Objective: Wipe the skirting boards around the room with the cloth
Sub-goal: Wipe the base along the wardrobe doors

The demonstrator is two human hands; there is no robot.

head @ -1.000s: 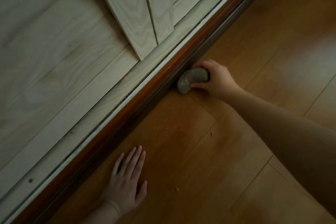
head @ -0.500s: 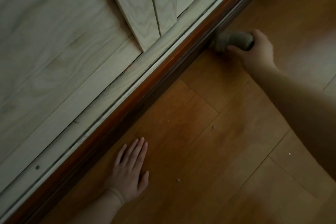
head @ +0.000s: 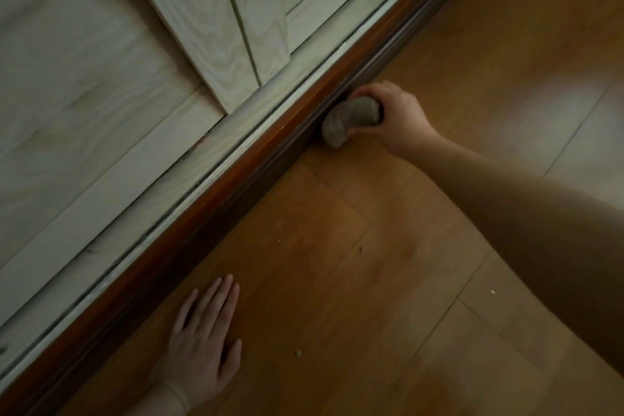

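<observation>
Two hands are at work by the skirting board [head: 270,159], the landmark here. The right hand [head: 395,116] has its fingers curled round a rolled grey cloth [head: 351,118], whose free end presses against the dark face of the board, just below its reddish top edge. The left hand [head: 202,338] lies flat on the floor [head: 388,280], fingers straight and together, holding nothing; it sits just out from the board, nearer the person than the cloth, and looks like a prop for a crouched body.

Beyond the hands, the board runs diagonally across the view, from the lower left corner to the upper right. Above it stands a pale wooden panelled wall [head: 84,94], with a raised upright strip [head: 216,20] ending at the sill directly over the board, a little short of the cloth. A few crumbs [head: 298,353] lie on the floor away from the board, close to the left hand.

As for progress, the wiping is clearly under way on this one stretch, with the cloth in contact partway along it. Nothing on the board's surface tells wiped from unwiped: the light is dim and no dust line or damp streak shows. So I judge the task to be in its middle at best. This stretch is unfinished, the part running toward the upper right lies ahead of the cloth, and the room's other boards are out of view, so their state cannot be told.
</observation>
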